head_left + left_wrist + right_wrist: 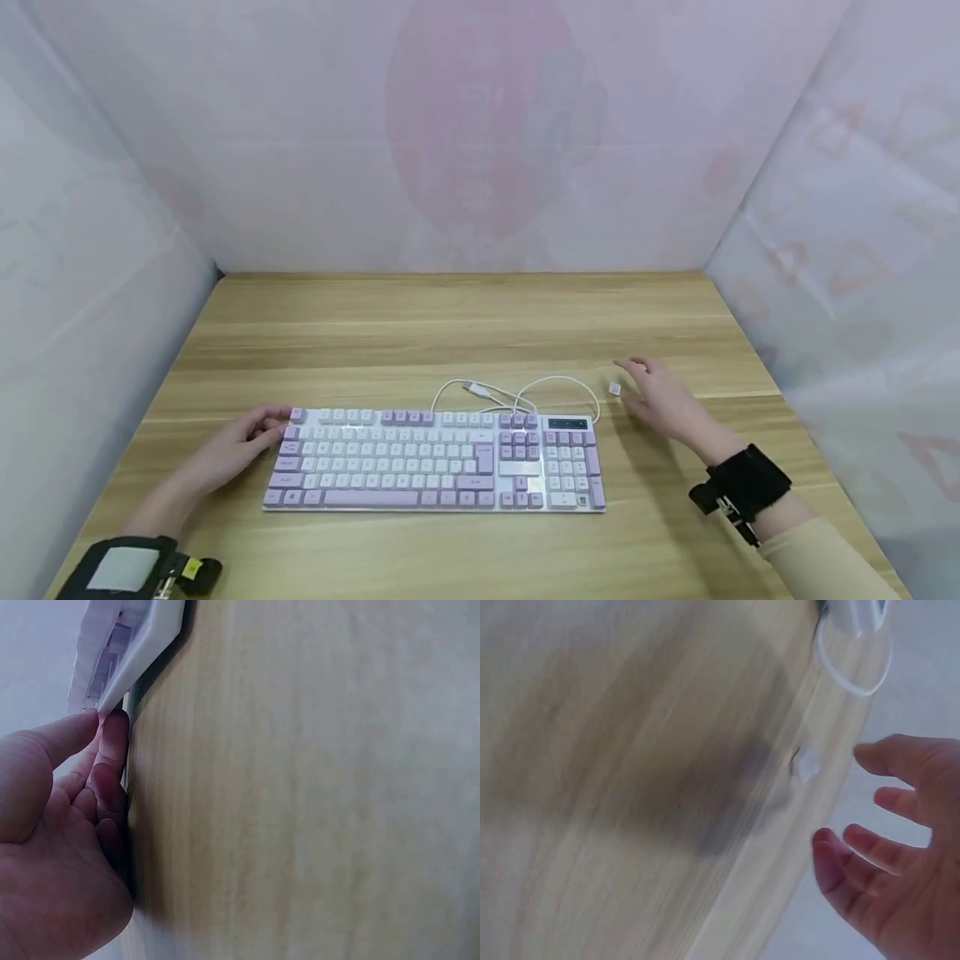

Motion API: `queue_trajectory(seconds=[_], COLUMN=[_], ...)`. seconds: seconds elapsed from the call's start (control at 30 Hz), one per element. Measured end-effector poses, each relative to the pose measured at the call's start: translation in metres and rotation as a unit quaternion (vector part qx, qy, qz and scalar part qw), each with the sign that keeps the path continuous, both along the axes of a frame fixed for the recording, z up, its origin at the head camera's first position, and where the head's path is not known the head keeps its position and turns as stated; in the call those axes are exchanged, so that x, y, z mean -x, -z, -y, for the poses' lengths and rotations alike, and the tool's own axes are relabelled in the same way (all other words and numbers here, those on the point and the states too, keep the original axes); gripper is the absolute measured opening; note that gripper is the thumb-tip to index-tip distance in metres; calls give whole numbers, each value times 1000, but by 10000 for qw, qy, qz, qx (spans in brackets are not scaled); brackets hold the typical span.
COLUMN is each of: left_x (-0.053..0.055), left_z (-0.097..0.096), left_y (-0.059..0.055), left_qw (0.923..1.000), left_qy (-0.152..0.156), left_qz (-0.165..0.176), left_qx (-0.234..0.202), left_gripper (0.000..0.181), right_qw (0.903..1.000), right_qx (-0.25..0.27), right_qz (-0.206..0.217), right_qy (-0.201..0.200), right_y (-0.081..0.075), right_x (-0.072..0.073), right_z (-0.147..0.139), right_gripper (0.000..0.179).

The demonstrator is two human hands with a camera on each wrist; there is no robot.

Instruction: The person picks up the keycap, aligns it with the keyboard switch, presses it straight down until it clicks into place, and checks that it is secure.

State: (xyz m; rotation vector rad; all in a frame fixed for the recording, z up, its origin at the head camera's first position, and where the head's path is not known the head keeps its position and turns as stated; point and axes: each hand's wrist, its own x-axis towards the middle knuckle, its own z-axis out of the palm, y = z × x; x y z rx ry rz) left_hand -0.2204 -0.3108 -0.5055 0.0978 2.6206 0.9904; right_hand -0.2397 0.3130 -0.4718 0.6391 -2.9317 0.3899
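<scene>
A white keyboard (408,498) with white and lilac keys lies flat on the wooden table. My left hand (243,442) pinches its far left corner; in the left wrist view the thumb (71,735) touches the edge from above while fingertips (114,735) sit at its lower side. To the right of the keyboard lies a small white keycap (614,388). My right hand (663,404) is above the table beside that keycap, its fingers spread and relaxed. The right wrist view shows a gap between the fingers and the keycap (805,763).
Behind the keyboard, a white cable (558,378) loops on the table (450,325), with its USB plug (476,389) near the middle. Pale printed sheets (300,167) enclose the table at the back and both sides.
</scene>
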Motion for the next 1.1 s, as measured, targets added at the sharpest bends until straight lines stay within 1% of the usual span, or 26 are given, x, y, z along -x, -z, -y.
queue_trajectory(seconds=[0.1, 0.17, 0.27, 0.4, 0.5, 0.63, 0.77, 0.87, 0.93, 0.97, 1.0, 1.03, 1.1], left_x=[-2, -2, -3, -2, -2, -1, -1, 0, 0, 0, 0, -1, -1], left_z=[0, -1, 0, 0, 0, -1, -2, -1, -1, -1, -1, -1, -1], left_y=[-1, -1, 0, 0, 0, 0, -2, -1, 0, 0, 1, 1, 1], left_qw=[10000, 10000, 10000, 9999, 9999, 9999, 9999, 9999, 9999, 10000, 10000, 10000, 10000], left_qy=[-18, -33, 4, 8, 27, 37, 39, 60, 53, 41, 29, 14, -7], left_qz=[-16, -8, -62, -114, -127, -107, -89, -99, -89, -73, -60, -46, -18], left_qx=[-5, -25, -28, 34, 30, -39, -41, -34, -38, -34, -32, -38, -31], left_gripper=[47, 48, 48, 46, 45, 45, 45, 45, 45, 45, 46, 46, 46], right_qw=[9995, 9990, 9986, 9991, 9994, 9989, 9953, 9867, 9780, 9722, 9653, 9561, 9342], right_qx=[-107, -131, -118, -48, -4, 127, 647, 1286, 1705, 1926, 2166, 2430, 2963], right_qz=[290, 370, 446, 362, 304, 431, 636, 898, 1133, 1278, 1430, 1616, 1981], right_qy=[-99, -199, -270, -238, -153, 93, 349, 429, 394, 362, 299, 253, 152], right_y=[6, 10, 15, 20, 25, 28, 21, 13, 7, 4, 2, 0, -3], right_x=[8, 12, 15, 17, 18, 21, 23, 22, 20, 19, 17, 16, 15], right_z=[-2, 0, 5, 8, 7, 6, 5, 6, 6, 7, 7, 7, 8], right_gripper=[57, 52, 43, 33, 28, 19, 10, 14, 22, 26, 29, 31, 33])
